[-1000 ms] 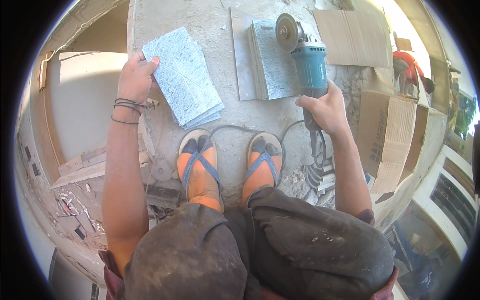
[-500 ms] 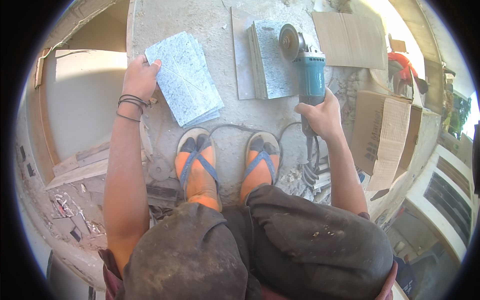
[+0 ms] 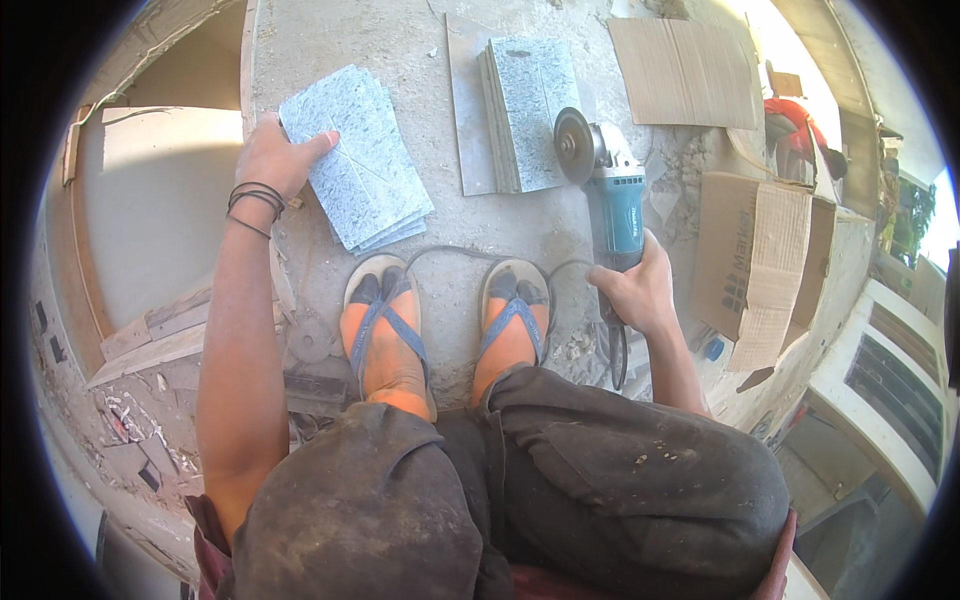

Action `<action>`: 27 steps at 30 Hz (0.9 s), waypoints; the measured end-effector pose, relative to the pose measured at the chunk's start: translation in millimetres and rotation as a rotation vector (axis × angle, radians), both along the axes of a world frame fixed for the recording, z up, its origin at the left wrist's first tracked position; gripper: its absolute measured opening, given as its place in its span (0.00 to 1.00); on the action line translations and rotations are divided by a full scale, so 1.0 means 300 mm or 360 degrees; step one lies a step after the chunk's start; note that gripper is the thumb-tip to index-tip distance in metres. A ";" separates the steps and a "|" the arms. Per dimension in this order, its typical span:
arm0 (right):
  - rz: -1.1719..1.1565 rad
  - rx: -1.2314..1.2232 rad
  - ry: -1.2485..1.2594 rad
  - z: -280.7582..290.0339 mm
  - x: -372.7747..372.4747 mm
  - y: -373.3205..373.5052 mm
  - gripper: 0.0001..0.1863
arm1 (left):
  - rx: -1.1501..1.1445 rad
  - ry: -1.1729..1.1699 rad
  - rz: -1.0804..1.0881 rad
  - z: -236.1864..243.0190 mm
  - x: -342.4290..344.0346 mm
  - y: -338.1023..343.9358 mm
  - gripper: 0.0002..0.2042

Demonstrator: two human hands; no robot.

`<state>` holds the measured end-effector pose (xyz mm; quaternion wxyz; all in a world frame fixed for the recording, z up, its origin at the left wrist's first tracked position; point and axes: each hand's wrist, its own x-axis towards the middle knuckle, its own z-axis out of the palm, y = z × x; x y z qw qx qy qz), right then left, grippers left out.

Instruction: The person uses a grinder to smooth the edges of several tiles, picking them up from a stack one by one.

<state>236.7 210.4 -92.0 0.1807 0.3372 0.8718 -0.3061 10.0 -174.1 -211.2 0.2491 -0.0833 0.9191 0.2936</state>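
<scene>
My right hand [image 3: 640, 285] is wrapped round the handle of a teal angle grinder [image 3: 616, 212], whose round disc [image 3: 574, 145] points away from me. On the left, my left hand [image 3: 280, 158] grips the upper left edge of a small fanned stack of grey speckled tiles [image 3: 365, 165], thumb on top and the other fingers mostly hidden. A line crosses the top tile's face. Beyond the grinder's disc stands a taller stack of similar tiles [image 3: 535, 90], beside a flat grey sheet [image 3: 470, 120].
A flat cardboard piece [image 3: 685, 75] lies at the far right, with an open cardboard box [image 3: 760, 270] nearer. The grinder's dark cord [image 3: 455, 250] runs past my sandalled feet [image 3: 385, 335]. Broken debris [image 3: 150, 440] and wooden strips [image 3: 165, 340] lie on the left.
The grinder has come nearer to me, lower in view, and its disc has moved off the taller stack's top. My left thumb reaches further over the top tile.
</scene>
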 end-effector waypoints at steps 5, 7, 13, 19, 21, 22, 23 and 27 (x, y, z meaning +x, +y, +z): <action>0.0021 -0.0055 0.0057 -0.027 -0.018 0.017 0.27 | -0.0092 0.0031 -0.0100 0.001 -0.008 -0.009 0.42; 0.0055 -0.0055 0.0091 -0.050 -0.053 0.026 0.28 | -0.0231 0.0031 -0.0130 0.006 -0.013 -0.008 0.47; 0.0068 -0.0159 0.0112 -0.058 -0.246 0.043 0.27 | -0.0690 0.0341 -0.0462 0.134 0.046 0.140 0.59; -0.0008 -0.0366 0.0196 -0.017 -0.320 0.067 0.23 | -0.0901 0.0145 -0.0668 0.208 0.059 0.226 0.59; 0.0042 -0.0320 0.0195 0.004 -0.319 0.083 0.23 | -0.0900 0.0137 -0.0690 0.204 0.058 0.236 0.59; 0.0084 -0.0290 0.0179 0.018 -0.325 0.081 0.24 | -0.0905 0.0139 -0.0685 0.200 0.057 0.230 0.59; 0.0125 -0.0260 0.0165 0.024 -0.326 0.082 0.24 | -0.0910 0.0141 -0.0682 0.192 0.058 0.221 0.59; 0.0273 -0.0138 0.0186 -0.004 -0.318 0.120 0.26 | -0.0927 0.0126 -0.0689 0.203 0.054 0.227 0.59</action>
